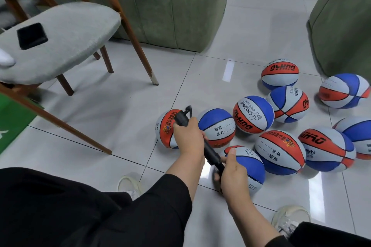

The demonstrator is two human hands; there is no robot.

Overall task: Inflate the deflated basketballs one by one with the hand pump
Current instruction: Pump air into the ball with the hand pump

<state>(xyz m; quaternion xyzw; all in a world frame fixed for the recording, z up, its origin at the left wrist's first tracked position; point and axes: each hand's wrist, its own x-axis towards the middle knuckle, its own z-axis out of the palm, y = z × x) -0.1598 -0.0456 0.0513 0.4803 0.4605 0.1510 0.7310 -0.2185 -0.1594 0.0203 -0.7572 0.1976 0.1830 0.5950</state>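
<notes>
A black hand pump (208,151) is held in both hands above basketballs (253,114) scattered on the tiled floor (251,32).

The upper barrel is gripped by the left hand (187,138), and the lower end is gripped by the right hand (232,176), thumb raised. The pump is held slanted, its hose end toward the far left. Just beneath the right hand lies one ball (251,163). A grey chair (66,36) stands to the left.

A home living room: green sofa (176,16), upholstered chair (66,40), tiled floor (251,32).
</notes>
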